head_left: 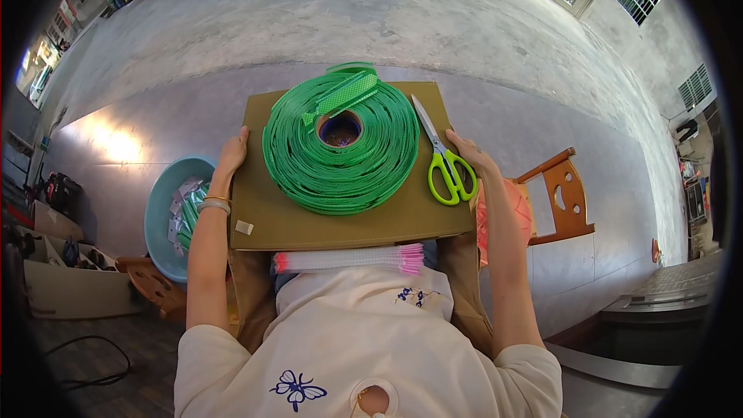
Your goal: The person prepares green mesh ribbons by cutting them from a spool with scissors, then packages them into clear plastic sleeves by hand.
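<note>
A brown cardboard box [348, 234] sits in front of my body, its flat top facing up. My left hand [234, 149] grips the box's left edge, its fingers partly hidden. On the opposite edge, my right hand [470, 152] holds the box close to the scissors. A large roll of green plastic strip [309, 162] lies on the top, its loose end folded over the core. Beside the roll are scissors [443, 162] with lime-green handles, blades pointing away from me. A bundle of thin clear strips with pink ends [348, 260] rests between the box and my shirt.
At left stands a light-blue tub [157, 213] with green and white pieces inside. A wooden chair [569, 197] is at right, next to a pink-red item [507, 213]. Another wooden chair back [155, 285] shows below the tub. Grey concrete floor [371, 19] stretches ahead.
</note>
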### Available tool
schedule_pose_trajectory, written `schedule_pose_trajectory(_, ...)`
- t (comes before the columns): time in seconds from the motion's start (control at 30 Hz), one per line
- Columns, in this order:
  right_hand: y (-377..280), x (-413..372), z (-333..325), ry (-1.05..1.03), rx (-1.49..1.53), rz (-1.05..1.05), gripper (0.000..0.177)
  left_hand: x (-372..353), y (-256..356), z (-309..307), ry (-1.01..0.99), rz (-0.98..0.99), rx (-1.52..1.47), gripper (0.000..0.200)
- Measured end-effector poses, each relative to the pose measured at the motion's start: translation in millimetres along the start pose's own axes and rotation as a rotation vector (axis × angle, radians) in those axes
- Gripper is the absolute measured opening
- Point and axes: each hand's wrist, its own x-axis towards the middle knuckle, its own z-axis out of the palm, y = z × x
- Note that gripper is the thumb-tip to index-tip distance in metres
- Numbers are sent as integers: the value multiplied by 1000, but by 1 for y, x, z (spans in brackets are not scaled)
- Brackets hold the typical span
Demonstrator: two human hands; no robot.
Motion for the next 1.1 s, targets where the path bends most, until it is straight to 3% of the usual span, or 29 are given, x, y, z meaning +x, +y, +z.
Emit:
schedule_pose_trajectory(0.13, 1, 0, -1, -19, -14, -10, 63, -4, 2, -4, -4, 21, -25, 79)
schedule_pose_trajectory(0.23, 0, -5, -1, -18, 14, -16, 62, -11, 11, -17, -131, -28, -99, 72)
schedule_pose_trajectory(0.33, -1, -9, 1, 48, 4, -92, 61, -32, 38, -21, 160, 90, 101, 58)
schedule_pose_trajectory(0.4, 5, 2, -5, 148, -122, -91, 60, -76, 81, -34, 456, 353, 146, 55)
schedule_pose_trajectory(0.43, 9, 5, -8, 199, -187, -86, 59, -110, 116, -50, 414, 498, 86, 52)
schedule_pose_trajectory(0.47, 11, 4, -6, 383, -187, -218, 55, -146, 144, -64, 367, 638, 24, 50)
schedule_pose_trajectory(0.53, 8, -1, 1, 743, -189, -497, 46, -204, 165, -73, -49, 885, -70, 47)
schedule_pose_trajectory(0.6, -20, -35, 15, 799, -137, -783, 35, -246, 171, -65, -318, 955, -13, 47)
schedule_pose_trajectory(0.63, -37, -62, 24, 827, -104, -921, 30, -258, 163, -55, -335, 969, 50, 46)
schedule_pose_trajectory(0.7, -64, -128, 42, 541, -295, -1068, 21, -267, 148, -32, -317, 997, 194, 42)
schedule_pose_trajectory(0.77, -69, -177, 69, 2, -473, -1010, 24, -268, 138, -19, -234, 1023, 353, 36)
schedule_pose_trajectory(0.83, -45, -200, 91, -195, -810, -1095, 25, -272, 134, -8, -153, 1009, 371, 28)
schedule_pose_trajectory(1.1, 2, -202, 124, -54, -1198, -1062, 14, -266, 136, -11, -218, 970, 221, 15)
